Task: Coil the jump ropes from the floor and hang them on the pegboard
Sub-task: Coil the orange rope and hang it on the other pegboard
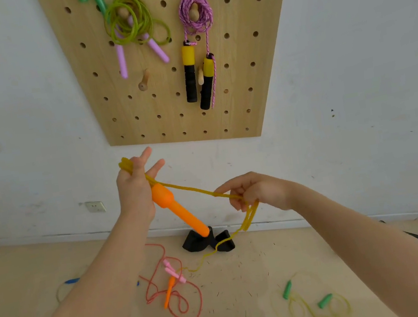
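Left hand: the left hand, centre of the frame, holds loops of the yellow cord jump rope with some fingers straight; the orange plastic handle hangs below its palm.
Right hand: the right hand, right of centre, pinches the same cord, drawing a strand between the two hands.
Rope tail: the cord trails down to the floor, towards the second orange handle lying among a red cord rope with pink handles.
Risk: the tail could likely snag that red rope and drag it up; loops may slip off the extended fingers.
Pegboard: the light wooden pegboard, top centre, has a free wooden peg beside two hung ropes.
Room: beige floor, scuffed white wall; another yellow rope with green handles lies lower right.
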